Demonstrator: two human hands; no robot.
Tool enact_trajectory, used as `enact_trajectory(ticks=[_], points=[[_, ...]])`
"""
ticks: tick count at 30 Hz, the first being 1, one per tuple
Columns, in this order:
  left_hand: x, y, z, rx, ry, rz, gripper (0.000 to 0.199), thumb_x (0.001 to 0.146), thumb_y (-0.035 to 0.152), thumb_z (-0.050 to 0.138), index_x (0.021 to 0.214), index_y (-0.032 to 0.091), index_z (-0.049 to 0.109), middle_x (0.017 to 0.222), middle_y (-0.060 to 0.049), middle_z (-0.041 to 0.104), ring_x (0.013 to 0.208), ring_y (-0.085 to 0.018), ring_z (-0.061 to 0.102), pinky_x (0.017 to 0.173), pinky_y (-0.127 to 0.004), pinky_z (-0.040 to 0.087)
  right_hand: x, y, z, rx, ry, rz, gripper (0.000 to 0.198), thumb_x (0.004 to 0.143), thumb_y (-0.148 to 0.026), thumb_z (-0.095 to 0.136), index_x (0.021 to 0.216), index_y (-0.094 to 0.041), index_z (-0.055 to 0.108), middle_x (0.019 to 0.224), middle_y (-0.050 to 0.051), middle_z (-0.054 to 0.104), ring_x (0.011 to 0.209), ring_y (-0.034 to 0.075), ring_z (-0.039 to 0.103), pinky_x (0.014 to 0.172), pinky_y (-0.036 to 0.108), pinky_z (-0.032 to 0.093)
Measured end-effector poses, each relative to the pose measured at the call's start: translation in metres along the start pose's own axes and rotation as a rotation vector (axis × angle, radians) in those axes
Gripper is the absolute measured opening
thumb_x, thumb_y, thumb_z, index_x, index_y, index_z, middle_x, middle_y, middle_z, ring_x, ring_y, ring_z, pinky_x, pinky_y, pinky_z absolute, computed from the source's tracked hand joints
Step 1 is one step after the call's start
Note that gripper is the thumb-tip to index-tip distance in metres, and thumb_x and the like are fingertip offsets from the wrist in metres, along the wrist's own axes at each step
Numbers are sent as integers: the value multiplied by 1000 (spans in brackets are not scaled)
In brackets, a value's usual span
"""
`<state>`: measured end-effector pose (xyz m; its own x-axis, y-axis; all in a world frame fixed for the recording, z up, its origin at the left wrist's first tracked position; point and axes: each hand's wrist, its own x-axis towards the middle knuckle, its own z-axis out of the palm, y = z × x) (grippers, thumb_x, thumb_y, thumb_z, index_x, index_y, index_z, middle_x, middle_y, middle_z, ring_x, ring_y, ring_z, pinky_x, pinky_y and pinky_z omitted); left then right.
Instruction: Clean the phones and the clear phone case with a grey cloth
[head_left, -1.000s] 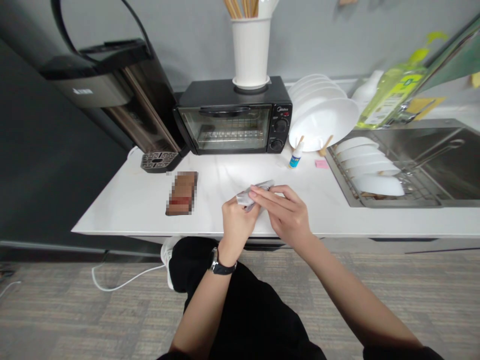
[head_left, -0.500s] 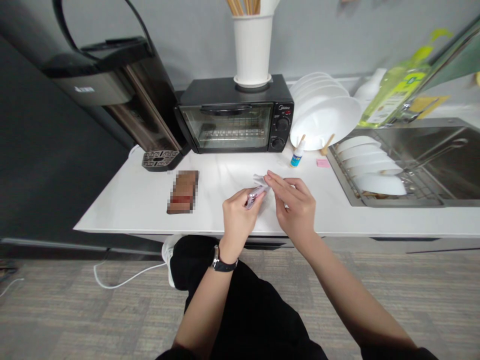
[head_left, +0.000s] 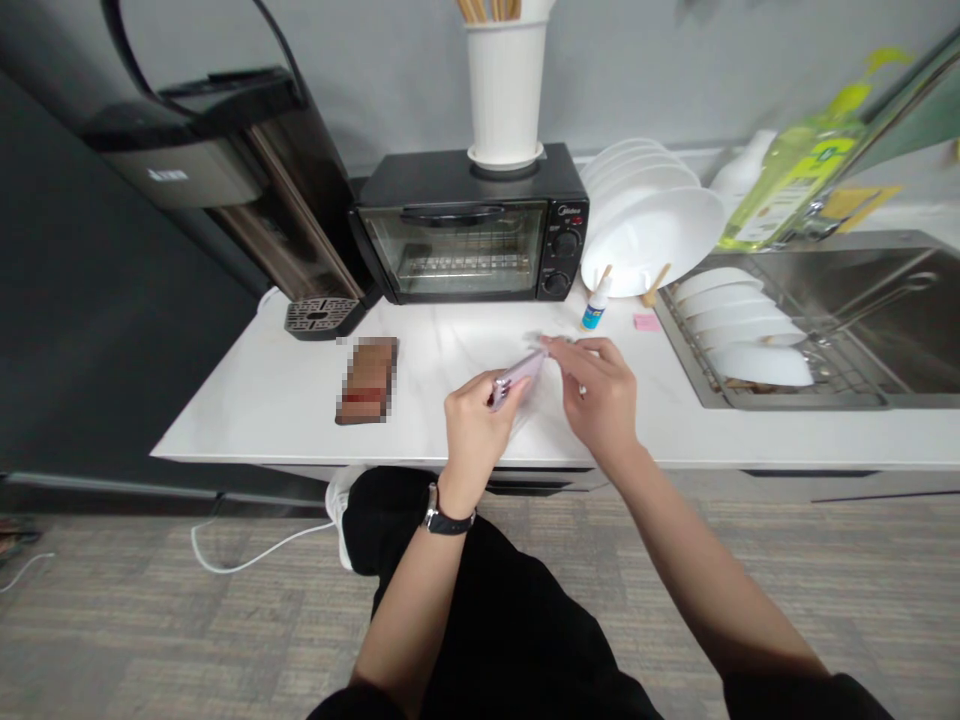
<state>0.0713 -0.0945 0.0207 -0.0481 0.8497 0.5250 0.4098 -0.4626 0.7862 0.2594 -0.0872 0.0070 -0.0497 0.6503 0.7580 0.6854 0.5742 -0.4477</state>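
My left hand (head_left: 476,418) is wrapped round a slim lilac phone (head_left: 520,376), held tilted above the white counter (head_left: 442,340). The phone's camera end lies nearest the palm. At its far end, my right hand (head_left: 600,395) has its fingers bent and pressed together over a thin pale cloth (head_left: 534,341). The cloth is blurred and mostly covered by the fingers; a small white bit shows below them by the palm. Behind the right hand stands a small white and blue spray bottle (head_left: 595,308). To the left, a flat dark-edged object (head_left: 367,380) with a pixelated face lies on the counter.
A black toaster oven (head_left: 465,250) stands at the back with a white utensil holder (head_left: 506,95) on top. At left is a tall drink dispenser (head_left: 262,200). White plates (head_left: 652,240), a pink pad (head_left: 645,322) and a sink (head_left: 862,320) with bowls (head_left: 757,345) are to the right.
My right hand has shifted slightly right, and more of the phone's lilac surface shows. The cloth is less visible at the phone's far end. My left hand keeps its hold.
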Motion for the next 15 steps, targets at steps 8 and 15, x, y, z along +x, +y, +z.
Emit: enact_trajectory(ticks=[8,15], points=[[-3,-8,-2,-179,-70,-98,25,92,45,90,89,21,88,84,-6,84,77,-21,75,78,-32,61,-31,24,6,391,-85,426,34,101,-44,78,125,-25,91,123,11,91,111,28,86,100,44,70],[31,-23,12,-568,55,-365,50,77,52,101,109,20,80,94,-2,81,79,-16,71,72,-25,57,-16,8,13,613,-134,645,54,75,-67,99,108,-25,95,116,9,92,110,35,87,104,52,72]])
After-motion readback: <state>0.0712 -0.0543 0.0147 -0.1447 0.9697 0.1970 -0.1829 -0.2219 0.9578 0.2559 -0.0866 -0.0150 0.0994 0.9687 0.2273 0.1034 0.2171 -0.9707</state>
